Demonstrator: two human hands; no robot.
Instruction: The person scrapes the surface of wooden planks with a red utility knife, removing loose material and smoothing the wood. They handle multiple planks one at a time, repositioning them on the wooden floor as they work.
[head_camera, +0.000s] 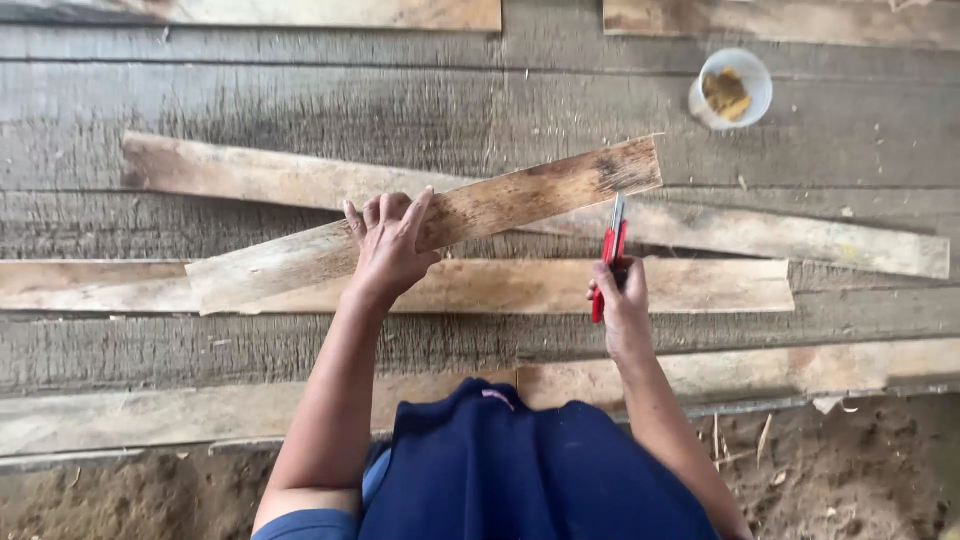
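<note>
From the head view, the left hand (388, 245) presses flat on a tilted plank (430, 225) lying across two other planks (520, 285) near the middle of the wooden floor (200, 110). The right hand (620, 300) is closed round a red-handled tool (608, 255) (blade type unclear). The plank looks stiff, light and splintery, best gripped mid-length. A white cup (732, 88) sits toward the far right edge.

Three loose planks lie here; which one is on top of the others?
The tilted plank under the left hand. It slants up to the right and crosses over the long plank and the flat plank, which both lie beneath it.
</note>
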